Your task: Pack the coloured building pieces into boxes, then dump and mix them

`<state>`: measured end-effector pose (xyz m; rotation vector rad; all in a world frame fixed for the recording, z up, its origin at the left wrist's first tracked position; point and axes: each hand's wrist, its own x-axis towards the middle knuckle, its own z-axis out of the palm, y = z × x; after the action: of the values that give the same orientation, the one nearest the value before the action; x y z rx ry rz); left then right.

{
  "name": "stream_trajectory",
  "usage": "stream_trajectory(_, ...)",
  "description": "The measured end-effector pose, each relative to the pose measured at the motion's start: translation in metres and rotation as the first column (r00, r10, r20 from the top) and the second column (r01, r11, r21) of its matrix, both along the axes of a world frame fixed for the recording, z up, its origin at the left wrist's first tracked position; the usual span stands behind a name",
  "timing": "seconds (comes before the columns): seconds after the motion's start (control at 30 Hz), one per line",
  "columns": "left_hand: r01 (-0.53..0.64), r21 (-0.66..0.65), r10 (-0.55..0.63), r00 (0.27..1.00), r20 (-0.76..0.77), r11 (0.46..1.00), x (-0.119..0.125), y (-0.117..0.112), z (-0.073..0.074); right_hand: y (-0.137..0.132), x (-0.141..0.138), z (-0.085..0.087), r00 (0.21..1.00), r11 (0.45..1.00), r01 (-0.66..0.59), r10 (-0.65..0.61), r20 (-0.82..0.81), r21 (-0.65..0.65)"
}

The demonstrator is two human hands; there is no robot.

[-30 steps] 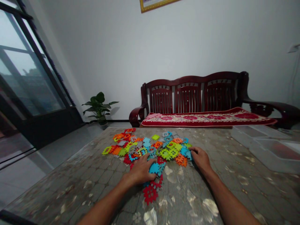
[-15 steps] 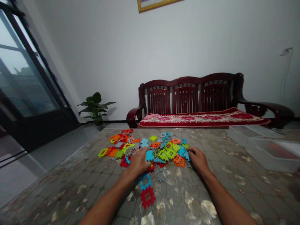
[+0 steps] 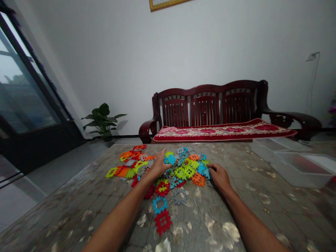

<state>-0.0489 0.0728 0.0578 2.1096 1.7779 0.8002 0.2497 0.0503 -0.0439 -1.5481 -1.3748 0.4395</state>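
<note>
My left hand [image 3: 158, 166] reaches into a pile of flat, notched plastic building tiles. A solid blue tile [image 3: 171, 160] sits between its thumb and forefinger, which appear to grip it. At the pile's right edge is my right hand [image 3: 220, 175], its fingers bent together beside a blue tile [image 3: 203, 169]; what they pinch, if anything, is hidden. Green tiles [image 3: 186, 171] lie between the hands, with an orange tile [image 3: 198, 179] just in front. Nearer me are a red tile with a green centre [image 3: 162, 188], a grey frame [image 3: 180, 197], a blue frame [image 3: 160, 205] and a red tile [image 3: 163, 222].
More tiles, such as an orange one [image 3: 122, 171], spread to the left on the patterned tabletop [image 3: 252, 217]. Two clear plastic boxes [image 3: 296, 176] stand at the right. Beyond the table are a wooden bench [image 3: 207, 91] and a potted plant [image 3: 102, 119].
My left hand has moved forward with the blue tile, uncovering the red tile with the green centre. My right hand has stayed at the pile's edge. The view has shifted slightly right.
</note>
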Motion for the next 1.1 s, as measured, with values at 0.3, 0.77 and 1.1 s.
stream_trajectory(0.3, 0.371, -0.247, -0.413, 0.898, -0.148, 0.895, -0.057, -0.074, -0.006, 0.001, 0.000, -0.001, 1.000, 1.000, -0.001, 0.001, 0.009, 0.011)
stream_trajectory(0.77, 0.389, -0.282, -0.479, 0.751, -0.455, 0.877, -0.031, -0.065, -0.013, 0.002, 0.001, -0.004, 1.000, 1.000, -0.006, 0.006, 0.023, 0.007)
stream_trajectory(1.1, 0.248, -0.267, -0.330, 0.883, -0.333, 0.931, -0.035, -0.059, -0.006, 0.002, 0.001, -0.004, 0.999, 1.000, -0.005, 0.005, 0.034, -0.006)
